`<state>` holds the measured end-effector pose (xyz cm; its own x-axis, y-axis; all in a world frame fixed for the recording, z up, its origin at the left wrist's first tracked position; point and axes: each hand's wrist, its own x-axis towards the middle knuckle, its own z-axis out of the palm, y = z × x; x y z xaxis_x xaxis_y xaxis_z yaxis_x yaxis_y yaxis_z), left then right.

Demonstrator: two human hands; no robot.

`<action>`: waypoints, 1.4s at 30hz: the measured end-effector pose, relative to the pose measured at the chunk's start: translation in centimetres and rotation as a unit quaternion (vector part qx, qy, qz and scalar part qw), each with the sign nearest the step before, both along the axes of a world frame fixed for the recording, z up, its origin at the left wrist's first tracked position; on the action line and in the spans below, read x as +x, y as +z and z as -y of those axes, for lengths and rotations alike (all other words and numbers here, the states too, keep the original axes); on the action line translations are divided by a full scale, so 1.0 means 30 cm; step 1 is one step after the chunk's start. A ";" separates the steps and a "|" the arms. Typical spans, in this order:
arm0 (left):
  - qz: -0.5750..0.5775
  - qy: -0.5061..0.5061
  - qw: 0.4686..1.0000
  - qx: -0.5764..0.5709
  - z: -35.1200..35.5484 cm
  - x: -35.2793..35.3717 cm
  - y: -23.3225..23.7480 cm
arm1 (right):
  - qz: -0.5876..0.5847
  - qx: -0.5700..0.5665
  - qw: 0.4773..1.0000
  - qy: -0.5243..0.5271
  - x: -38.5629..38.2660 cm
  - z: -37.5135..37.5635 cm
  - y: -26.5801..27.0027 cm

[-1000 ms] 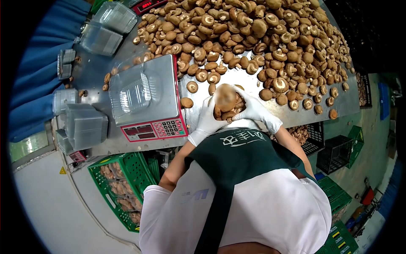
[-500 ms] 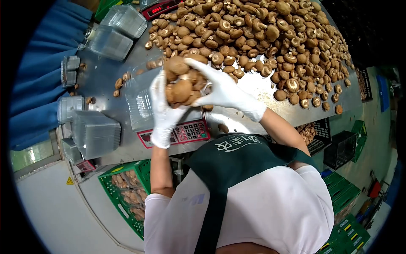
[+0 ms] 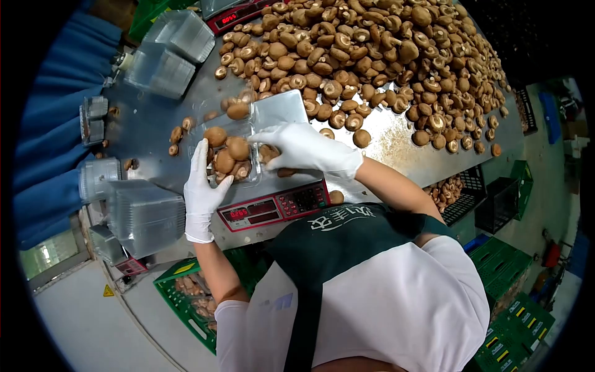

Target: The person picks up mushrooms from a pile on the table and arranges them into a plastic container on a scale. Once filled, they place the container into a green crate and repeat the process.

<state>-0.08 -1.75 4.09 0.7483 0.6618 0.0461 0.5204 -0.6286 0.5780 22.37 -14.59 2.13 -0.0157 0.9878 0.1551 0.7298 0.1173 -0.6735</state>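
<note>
Several brown shiitake mushrooms (image 3: pixel 227 158) lie in a clear plastic tray (image 3: pixel 253 177) on the scale (image 3: pixel 273 208). My left hand (image 3: pixel 204 193), in a white glove, is open along the tray's left side, with fingers stretched and thumb apart, close against the mushrooms. At the tray's right side my gloved right hand (image 3: pixel 304 147) has fingers and thumb around a mushroom (image 3: pixel 268 154); its grip is partly hidden. Another mushroom (image 3: pixel 238 111) sits by the tray's far edge. The scale's red digits are lit.
A large mushroom heap (image 3: pixel 372 56) covers the far and right side of the metal table (image 3: pixel 390 158). Stacked clear trays (image 3: pixel 145 214) stand at left, more trays (image 3: pixel 160 68) farther back. A second scale (image 3: pixel 238 15) is at the far edge. Green crates (image 3: pixel 186 310) sit below.
The mushrooms held between both hands above the scale are now down in the tray. My hands have lowered and moved apart, the left one opening. The scale's plate is now exposed.
</note>
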 end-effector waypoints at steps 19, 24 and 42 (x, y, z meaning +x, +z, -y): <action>0.182 0.071 0.954 0.229 0.229 -0.029 -0.141 | 0.237 -0.133 0.929 -0.251 0.281 0.205 -0.411; 0.038 -0.202 0.977 0.057 0.380 -0.069 -0.221 | 0.233 -0.052 0.930 -0.280 0.270 0.210 -0.431; 0.075 -0.130 0.980 0.129 0.318 0.244 -0.105 | -0.142 -0.136 0.817 -0.542 0.369 0.857 -0.223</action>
